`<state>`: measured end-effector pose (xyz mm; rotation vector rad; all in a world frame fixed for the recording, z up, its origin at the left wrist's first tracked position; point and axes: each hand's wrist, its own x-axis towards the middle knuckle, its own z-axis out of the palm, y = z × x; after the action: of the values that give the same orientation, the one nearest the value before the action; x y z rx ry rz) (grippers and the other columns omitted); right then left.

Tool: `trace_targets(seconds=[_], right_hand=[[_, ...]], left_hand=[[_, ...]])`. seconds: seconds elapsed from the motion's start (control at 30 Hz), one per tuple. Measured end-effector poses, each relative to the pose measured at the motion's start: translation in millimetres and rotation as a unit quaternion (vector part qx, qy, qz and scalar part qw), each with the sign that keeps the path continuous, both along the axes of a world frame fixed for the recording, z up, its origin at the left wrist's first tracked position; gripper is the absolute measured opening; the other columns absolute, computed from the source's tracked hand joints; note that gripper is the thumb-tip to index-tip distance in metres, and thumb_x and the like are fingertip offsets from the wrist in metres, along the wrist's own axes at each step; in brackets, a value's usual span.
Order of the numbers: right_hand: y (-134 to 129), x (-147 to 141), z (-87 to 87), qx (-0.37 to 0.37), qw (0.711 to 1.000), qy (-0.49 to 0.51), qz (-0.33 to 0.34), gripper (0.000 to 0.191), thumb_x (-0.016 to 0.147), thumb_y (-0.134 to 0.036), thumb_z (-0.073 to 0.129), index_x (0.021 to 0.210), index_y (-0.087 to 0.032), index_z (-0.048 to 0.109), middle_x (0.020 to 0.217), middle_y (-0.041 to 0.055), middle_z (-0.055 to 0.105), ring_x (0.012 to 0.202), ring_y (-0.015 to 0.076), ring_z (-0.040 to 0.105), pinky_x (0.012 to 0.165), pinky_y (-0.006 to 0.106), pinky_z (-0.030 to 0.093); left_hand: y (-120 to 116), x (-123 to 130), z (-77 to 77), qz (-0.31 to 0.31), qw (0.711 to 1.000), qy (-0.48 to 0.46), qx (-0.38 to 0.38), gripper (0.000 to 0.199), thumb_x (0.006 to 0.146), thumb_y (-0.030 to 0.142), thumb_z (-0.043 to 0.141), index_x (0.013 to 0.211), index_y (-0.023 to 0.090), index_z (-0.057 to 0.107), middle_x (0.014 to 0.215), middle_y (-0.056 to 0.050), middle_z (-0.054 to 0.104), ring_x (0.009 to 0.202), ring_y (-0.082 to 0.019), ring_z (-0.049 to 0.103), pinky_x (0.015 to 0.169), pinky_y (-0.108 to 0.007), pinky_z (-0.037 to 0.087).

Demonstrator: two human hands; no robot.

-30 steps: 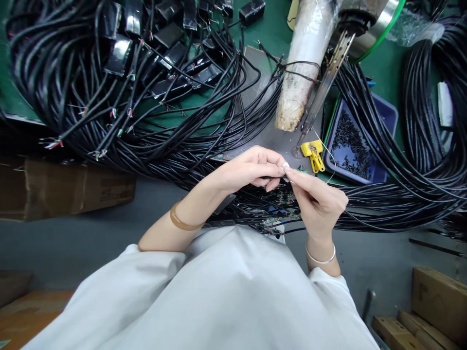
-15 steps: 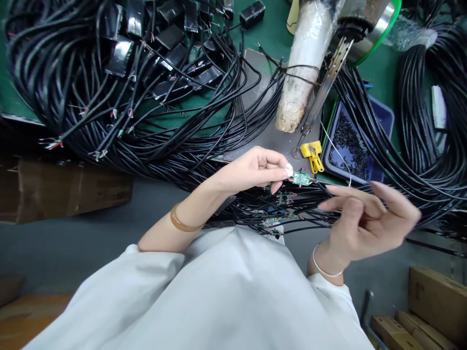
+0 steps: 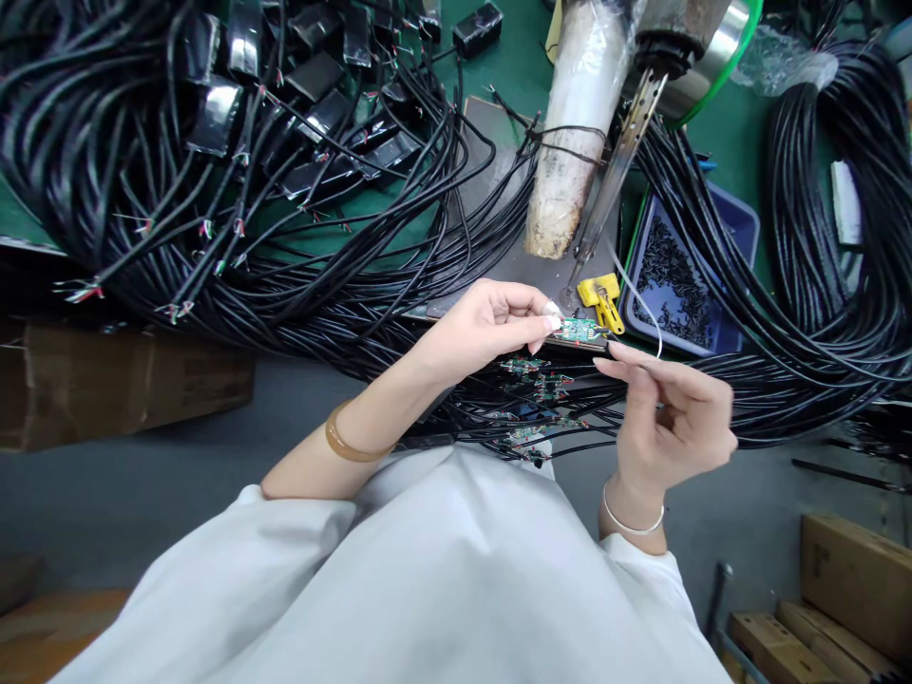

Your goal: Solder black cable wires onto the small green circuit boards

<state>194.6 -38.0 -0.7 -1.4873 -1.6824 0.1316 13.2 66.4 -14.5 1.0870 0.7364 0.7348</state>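
My left hand (image 3: 499,321) pinches the left end of a small green circuit board (image 3: 579,330) between thumb and forefinger, above the front edge of the bench. My right hand (image 3: 670,408) is closed just right of the board, its thumb and fingers on the black cable (image 3: 610,344) that runs from the board's right end. Its palm side hides most of that cable. Just behind the board lies a yellow plastic tool (image 3: 602,296). The tip of a soldering iron (image 3: 618,176) points down beside it. Below the hands, several more green boards (image 3: 550,386) hang on black cables.
A white plastic-wrapped tube (image 3: 570,161) stands left of the iron. At right, a blue bin (image 3: 745,233) holds small black pieces, with a white cord (image 3: 645,306) beside it. Black cable bundles (image 3: 342,275) cover the left bench; another coil (image 3: 798,180) lies right. Cardboard boxes (image 3: 855,579) stand below.
My right hand has moved left and its fingers have closed on the cable by the board. My left hand still holds the board, slightly higher in view. The whole view has shifted a little.
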Motion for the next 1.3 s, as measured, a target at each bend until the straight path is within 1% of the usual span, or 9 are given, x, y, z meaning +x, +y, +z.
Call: trace_targets(seconds=[0.1,0.23,0.4,0.5,0.67,0.83,0.97,1.17,1.3], right_hand=[[14,-4,-1.9,0.003,1.000,0.002,0.001,0.016,0.089,-0.013,0.065,0.100,-0.023,0.062,0.109,0.0021,0.076,0.097,0.0185,0.076,0.079,0.030,0.063],[30,-6,-4.4,-0.036,0.998,0.033,0.034,0.007,0.089,-0.016,0.064,0.089,-0.021,0.060,0.108,0.0045,0.075,0.104,0.0198,0.074,0.083,0.033,0.064],[39,-3,-3.1,-0.035,0.996,0.052,0.056,0.012,0.086,-0.011,0.063,0.086,-0.021,0.057,0.111,0.0060,0.072,0.104,0.0201,0.073,0.084,0.035,0.064],[43,-2,-3.7,-0.023,0.997,0.047,0.061,0.014,0.085,-0.010,0.064,0.087,-0.021,0.056,0.114,0.0064,0.072,0.104,0.0205,0.073,0.085,0.036,0.064],[48,-3,-2.0,-0.007,0.998,0.024,0.063,0.014,0.084,-0.010,0.065,0.088,-0.021,0.058,0.111,0.0056,0.073,0.106,0.0211,0.072,0.086,0.037,0.064],[52,-7,5.6,0.033,0.997,-0.030,0.069,0.016,0.084,-0.007,0.066,0.087,-0.023,0.061,0.100,0.0014,0.074,0.104,0.0195,0.072,0.091,0.038,0.061],[51,-9,5.8,0.056,0.995,-0.055,0.059,0.017,0.084,-0.008,0.067,0.089,-0.023,0.060,0.102,0.0020,0.074,0.103,0.0187,0.073,0.090,0.034,0.060],[44,-7,-3.4,0.057,0.993,-0.091,0.051,0.017,0.085,-0.011,0.066,0.091,-0.024,0.057,0.100,0.0023,0.075,0.100,0.0173,0.074,0.083,0.029,0.061],[41,-6,-6.7,0.068,0.992,-0.095,0.037,0.018,0.084,-0.010,0.070,0.091,-0.023,0.059,0.103,0.0027,0.076,0.097,0.0164,0.074,0.082,0.028,0.061]], left_hand=[[0,0,-0.9,-0.004,1.000,-0.002,0.003,0.022,0.081,0.031,0.075,0.076,0.010,0.070,0.058,0.000,0.061,0.049,-0.005,0.046,0.046,-0.018,0.032],[3,1,-2.0,0.003,1.000,-0.013,0.001,0.023,0.079,0.032,0.078,0.077,0.011,0.069,0.057,0.001,0.061,0.049,-0.006,0.049,0.048,-0.018,0.038],[6,7,-3.4,0.052,0.998,-0.018,0.020,0.012,0.078,0.020,0.075,0.079,0.010,0.070,0.061,0.001,0.063,0.054,-0.006,0.055,0.055,-0.017,0.046],[7,11,-5.0,0.087,0.995,-0.026,0.046,0.008,0.077,0.018,0.073,0.078,0.010,0.069,0.064,0.002,0.064,0.057,-0.006,0.058,0.059,-0.017,0.049],[5,13,-7.7,0.114,0.990,0.010,0.087,0.011,0.078,0.021,0.072,0.082,0.011,0.072,0.071,-0.002,0.069,0.063,-0.009,0.062,0.062,-0.019,0.053],[1,11,-11.5,0.147,0.981,0.032,0.122,0.013,0.080,0.024,0.073,0.086,0.013,0.074,0.084,-0.005,0.075,0.076,-0.013,0.068,0.072,-0.023,0.057],[1,9,-12.6,0.148,0.977,0.047,0.146,0.012,0.080,0.024,0.073,0.086,0.013,0.075,0.085,-0.005,0.076,0.078,-0.014,0.069,0.073,-0.023,0.057],[-1,6,-10.3,0.086,0.982,0.084,0.147,0.012,0.082,0.024,0.070,0.080,0.012,0.072,0.076,-0.004,0.071,0.070,-0.012,0.064,0.068,-0.022,0.053],[-5,5,-5.7,0.074,0.976,0.104,0.178,0.013,0.087,0.023,0.066,0.082,0.012,0.072,0.076,-0.004,0.071,0.068,-0.011,0.062,0.065,-0.020,0.050]])
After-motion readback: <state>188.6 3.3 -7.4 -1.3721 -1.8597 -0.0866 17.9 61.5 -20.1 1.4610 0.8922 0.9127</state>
